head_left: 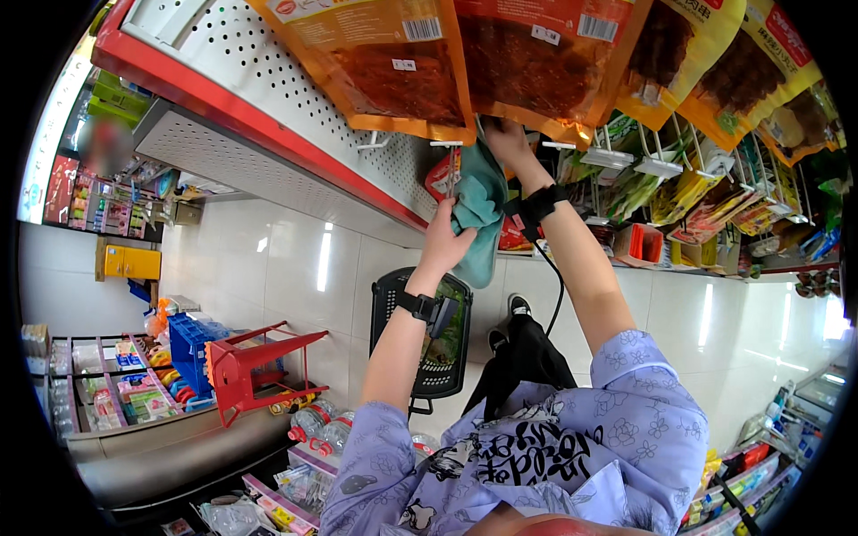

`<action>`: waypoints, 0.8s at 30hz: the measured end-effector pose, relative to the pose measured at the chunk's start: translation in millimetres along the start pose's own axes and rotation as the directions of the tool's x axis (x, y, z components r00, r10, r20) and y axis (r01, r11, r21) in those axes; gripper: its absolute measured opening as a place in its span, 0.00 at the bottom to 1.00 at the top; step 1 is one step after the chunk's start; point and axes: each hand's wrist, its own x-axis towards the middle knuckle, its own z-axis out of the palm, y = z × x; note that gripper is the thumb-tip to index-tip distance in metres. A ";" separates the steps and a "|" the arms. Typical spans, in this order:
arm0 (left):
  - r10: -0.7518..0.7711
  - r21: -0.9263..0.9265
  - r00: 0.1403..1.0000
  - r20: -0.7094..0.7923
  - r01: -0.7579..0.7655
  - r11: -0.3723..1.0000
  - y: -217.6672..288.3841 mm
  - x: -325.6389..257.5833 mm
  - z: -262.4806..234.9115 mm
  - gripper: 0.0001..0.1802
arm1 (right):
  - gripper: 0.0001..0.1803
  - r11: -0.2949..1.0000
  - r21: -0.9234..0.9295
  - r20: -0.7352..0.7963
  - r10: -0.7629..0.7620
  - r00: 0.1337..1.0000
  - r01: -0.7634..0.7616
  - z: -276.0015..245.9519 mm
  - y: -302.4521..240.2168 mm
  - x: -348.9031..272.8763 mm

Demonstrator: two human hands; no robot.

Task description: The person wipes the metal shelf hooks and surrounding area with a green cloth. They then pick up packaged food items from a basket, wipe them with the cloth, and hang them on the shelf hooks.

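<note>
My left hand (pixel 443 239) is closed on a bunched teal cloth (pixel 480 201), whose loose end hangs down over the floor. Beside the cloth's upper part is a small red packet (pixel 440 177), partly covered by it. My right hand (pixel 508 146) reaches in under the hanging packs, next to the cloth's top end; its fingers are hidden, so I cannot see what they hold. Just above both hands hang large orange food packs (pixel 393 67) with clear windows. A price-tag hook (pixel 445 143) sticks out between them and the cloth.
A white perforated shelf with a red edge (pixel 201 85) runs along the upper left. Hooks with colourful packets (pixel 679 170) fill the right side. Below stand a black basket (pixel 440 380), a red stool (pixel 259 366) and a blue crate (pixel 189 348). A black cable (pixel 561 286) hangs by my right arm.
</note>
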 end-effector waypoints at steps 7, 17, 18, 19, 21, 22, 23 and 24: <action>0.070 0.008 0.996 -0.052 -0.069 0.998 25.8 21.4 -4.2 0.31 | 0.14 -0.003 -0.997 0.082 -0.027 0.996 0.082 2.0 -0.8 7.6; 0.080 -0.126 0.997 0.016 -0.078 0.989 56.3 63.4 -7.6 0.26 | 0.11 0.801 -0.574 -0.114 -0.285 0.952 0.171 8.0 14.6 11.4; 0.056 -0.125 0.998 0.030 -0.052 0.991 59.2 65.3 -7.1 0.27 | 0.10 0.771 -0.615 -0.118 -0.298 0.947 0.167 5.0 12.8 9.8; 0.032 -0.130 0.999 0.041 -0.026 0.991 64.4 66.1 -6.2 0.27 | 0.10 0.730 -0.663 -0.114 -0.319 0.941 0.167 2.8 10.9 10.2; 0.024 -0.125 0.998 0.061 -0.016 0.992 62.2 65.5 -3.7 0.28 | 0.09 0.625 -0.765 -0.096 -0.352 0.931 0.157 1.9 5.7 7.6; 0.040 -0.118 0.997 0.063 -0.033 0.992 52.8 64.3 -2.4 0.28 | 0.09 0.575 -0.804 -0.090 -0.366 0.926 0.149 1.9 1.4 4.4; 0.055 -0.111 0.996 0.064 -0.048 0.993 44.5 62.6 -1.9 0.29 | 0.09 0.504 -0.852 -0.079 -0.389 0.918 0.140 2.5 -2.9 1.8; 0.056 -0.123 0.995 0.081 -0.046 0.991 36.8 60.6 -2.6 0.29 | 0.08 0.443 -0.888 -0.085 -0.420 0.904 0.122 2.0 -6.6 -0.8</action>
